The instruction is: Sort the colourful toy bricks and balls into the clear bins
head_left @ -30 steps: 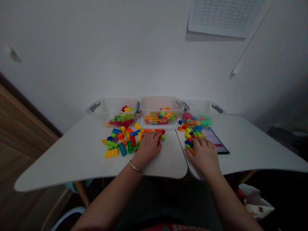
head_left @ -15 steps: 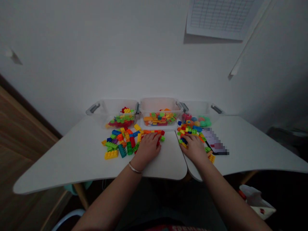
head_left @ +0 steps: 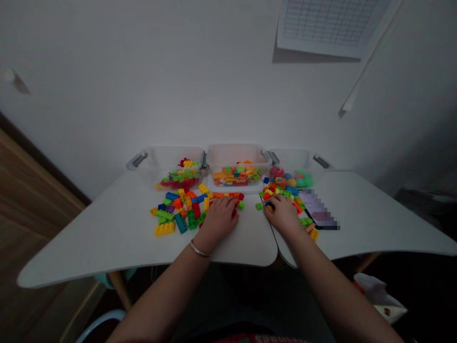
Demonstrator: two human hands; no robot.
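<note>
My left hand (head_left: 222, 216) lies palm down over red building blocks at the right edge of a loose block pile (head_left: 179, 212). Its fingers are stretched forward, and the blocks beneath are mostly hidden. Across the gap between the tabletops, my right hand (head_left: 283, 214) curls its thumb and fingers round a dark blue building block (head_left: 270, 206), with a bit of yellow showing beside it. A small green block (head_left: 259, 206) sits just left of those fingertips. More mixed blocks (head_left: 288, 194) lie beyond and to the right of this hand.
Three clear bins stand along the wall: the left bin (head_left: 150, 166) and middle bin (head_left: 239, 153) hold blocks, the right bin (head_left: 296, 159) coloured balls. A dark-edged tablet-like device (head_left: 317, 209), partly pixelated, lies right on the white table (head_left: 367, 214).
My right hand has shifted slightly left with the dark blue block. A green block now shows left of its fingertips, apart from the right pile. My left hand has stayed in place.
</note>
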